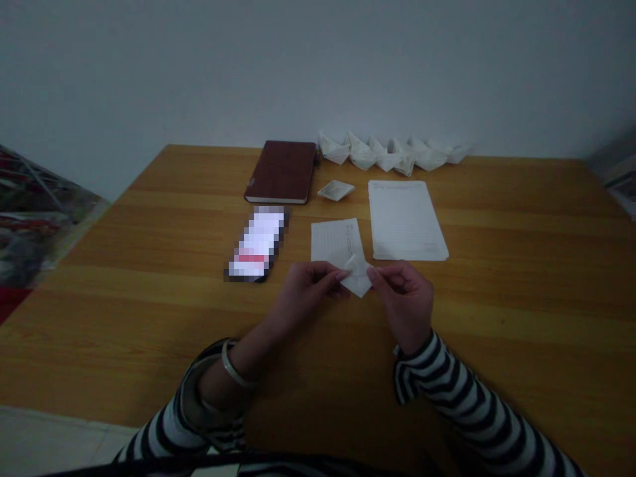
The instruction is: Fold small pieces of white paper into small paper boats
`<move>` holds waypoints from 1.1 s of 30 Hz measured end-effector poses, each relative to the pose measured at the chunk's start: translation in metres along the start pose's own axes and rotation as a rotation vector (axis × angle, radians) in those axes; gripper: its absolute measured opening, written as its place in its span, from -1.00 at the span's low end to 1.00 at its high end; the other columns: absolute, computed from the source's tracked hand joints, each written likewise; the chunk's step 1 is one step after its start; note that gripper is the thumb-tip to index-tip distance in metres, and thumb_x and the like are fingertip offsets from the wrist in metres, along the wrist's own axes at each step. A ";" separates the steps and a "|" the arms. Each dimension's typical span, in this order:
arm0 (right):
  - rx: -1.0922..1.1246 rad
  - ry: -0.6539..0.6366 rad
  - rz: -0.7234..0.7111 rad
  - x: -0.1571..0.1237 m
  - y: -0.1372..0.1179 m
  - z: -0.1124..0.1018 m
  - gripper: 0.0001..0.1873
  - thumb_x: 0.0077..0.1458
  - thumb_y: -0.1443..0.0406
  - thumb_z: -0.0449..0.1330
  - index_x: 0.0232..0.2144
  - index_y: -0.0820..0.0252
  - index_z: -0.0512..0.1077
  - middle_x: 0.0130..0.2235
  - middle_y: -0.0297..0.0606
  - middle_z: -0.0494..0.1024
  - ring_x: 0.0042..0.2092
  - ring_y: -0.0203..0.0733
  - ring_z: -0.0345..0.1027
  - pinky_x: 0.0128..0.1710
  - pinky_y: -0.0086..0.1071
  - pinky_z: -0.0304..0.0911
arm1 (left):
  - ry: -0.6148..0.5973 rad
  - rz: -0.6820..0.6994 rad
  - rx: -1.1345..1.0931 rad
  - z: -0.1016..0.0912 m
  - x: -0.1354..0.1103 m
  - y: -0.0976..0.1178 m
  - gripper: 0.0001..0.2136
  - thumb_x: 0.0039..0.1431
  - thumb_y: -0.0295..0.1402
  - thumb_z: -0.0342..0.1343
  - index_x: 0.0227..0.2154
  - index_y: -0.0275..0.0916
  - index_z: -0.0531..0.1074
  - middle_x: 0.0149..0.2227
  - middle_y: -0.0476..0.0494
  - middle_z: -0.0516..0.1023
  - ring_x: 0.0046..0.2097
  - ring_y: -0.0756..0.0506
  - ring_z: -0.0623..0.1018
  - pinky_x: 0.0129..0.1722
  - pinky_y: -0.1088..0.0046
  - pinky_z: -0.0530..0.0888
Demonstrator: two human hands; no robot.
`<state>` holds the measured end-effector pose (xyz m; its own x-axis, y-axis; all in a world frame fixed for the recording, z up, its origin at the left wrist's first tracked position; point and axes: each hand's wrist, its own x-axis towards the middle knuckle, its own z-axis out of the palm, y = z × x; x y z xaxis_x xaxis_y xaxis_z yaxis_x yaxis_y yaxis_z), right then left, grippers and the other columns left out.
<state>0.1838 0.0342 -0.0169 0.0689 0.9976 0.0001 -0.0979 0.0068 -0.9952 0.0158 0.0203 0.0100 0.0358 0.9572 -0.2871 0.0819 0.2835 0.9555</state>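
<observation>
Between my two hands is a small piece of folded white paper [358, 281], turned so that one corner points down toward me. My left hand [315, 286] pinches its left side between thumb and fingers. On the right side, my right hand [403, 295] grips it the same way. Just beyond the folded paper lies a lined paper sheet [335, 240], partly covered by it. A small folded paper piece [336, 191], diamond-shaped from here, rests farther back.
A stack of lined paper [407, 222] lies to the right. Several folded paper boats [362, 152] stand in a row by the wall. A brown notebook [285, 171] and a lit phone [258, 242] are at left on the wooden table [521, 278].
</observation>
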 end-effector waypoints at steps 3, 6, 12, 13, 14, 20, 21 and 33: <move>0.040 0.041 0.001 -0.001 0.000 0.002 -0.80 -0.07 0.22 0.40 -0.51 0.14 0.44 -0.48 -0.32 0.63 -0.46 -0.26 0.50 -0.43 -0.39 0.44 | 0.031 -0.013 -0.048 0.005 -0.001 0.000 -0.85 0.16 -0.36 0.21 -0.45 -0.35 0.55 -0.51 -0.12 0.63 -0.46 0.00 0.59 -0.40 0.54 0.52; 0.036 0.072 -0.005 -0.002 -0.001 0.004 -0.79 -0.08 0.23 0.40 -0.51 0.15 0.44 -0.49 -0.32 0.62 -0.47 -0.25 0.50 -0.44 -0.38 0.44 | 0.033 -0.047 -0.084 0.009 -0.001 0.000 -0.84 0.16 -0.37 0.20 -0.47 -0.37 0.53 -0.52 -0.14 0.62 -0.47 0.00 0.59 -0.40 0.53 0.52; 0.026 0.054 -0.001 -0.002 -0.002 0.004 -0.83 -0.03 0.23 0.37 -0.43 0.14 0.45 -0.45 -0.31 0.63 -0.42 -0.23 0.52 -0.40 -0.37 0.45 | 0.102 -0.019 -0.066 0.015 -0.005 -0.004 -0.80 0.15 -0.33 0.20 -0.52 -0.33 0.46 -0.56 -0.10 0.57 -0.50 0.00 0.55 -0.43 0.53 0.48; 0.029 0.044 -0.001 -0.001 -0.003 0.003 -0.84 -0.02 0.24 0.36 -0.40 0.13 0.46 -0.44 -0.31 0.63 -0.41 -0.23 0.52 -0.40 -0.37 0.44 | 0.096 0.002 -0.047 0.015 -0.005 -0.004 -0.79 0.16 -0.31 0.19 -0.52 -0.32 0.45 -0.56 -0.09 0.56 -0.50 0.00 0.54 -0.43 0.53 0.47; 0.028 0.029 -0.004 -0.001 -0.003 0.003 -0.84 0.00 0.24 0.35 -0.37 0.12 0.45 -0.45 -0.32 0.62 -0.42 -0.23 0.52 -0.40 -0.37 0.44 | 0.071 0.023 -0.022 0.015 -0.005 -0.005 -0.78 0.17 -0.29 0.17 -0.51 -0.32 0.45 -0.56 -0.09 0.56 -0.48 0.00 0.53 -0.42 0.53 0.46; -0.132 -0.163 -0.103 -0.001 -0.001 -0.002 -0.88 0.11 0.25 0.26 -0.26 0.10 0.47 -0.45 -0.35 0.59 -0.40 -0.23 0.50 -0.40 -0.38 0.41 | -0.048 0.089 0.155 0.011 -0.003 -0.009 -0.64 0.25 -0.12 0.06 -0.55 -0.28 0.35 -0.61 0.02 0.38 -0.56 0.04 0.36 -0.60 0.57 0.25; -0.158 -0.194 -0.120 0.000 0.000 -0.003 -0.89 0.13 0.25 0.25 -0.25 0.10 0.48 -0.42 -0.34 0.59 -0.37 -0.23 0.51 -0.37 -0.38 0.41 | -0.027 0.089 0.164 0.010 -0.003 -0.009 -0.64 0.26 -0.12 0.04 -0.55 -0.27 0.34 -0.63 0.04 0.35 -0.58 0.05 0.33 -0.62 0.57 0.21; -0.069 -0.399 0.030 0.006 -0.003 -0.007 -0.85 0.08 0.23 0.29 -0.28 0.14 0.54 -0.44 -0.34 0.64 -0.45 -0.27 0.53 -0.43 -0.41 0.49 | -0.004 0.298 0.455 0.001 -0.006 0.000 -0.65 0.37 -0.20 -0.13 -0.51 -0.25 0.30 -0.58 0.06 0.24 -0.51 0.03 0.26 -0.52 0.51 0.16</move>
<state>0.1916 0.0394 -0.0150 -0.3246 0.9458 -0.0043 -0.0265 -0.0137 -0.9996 0.0166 0.0141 0.0112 0.1266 0.9919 -0.0094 0.4901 -0.0543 0.8699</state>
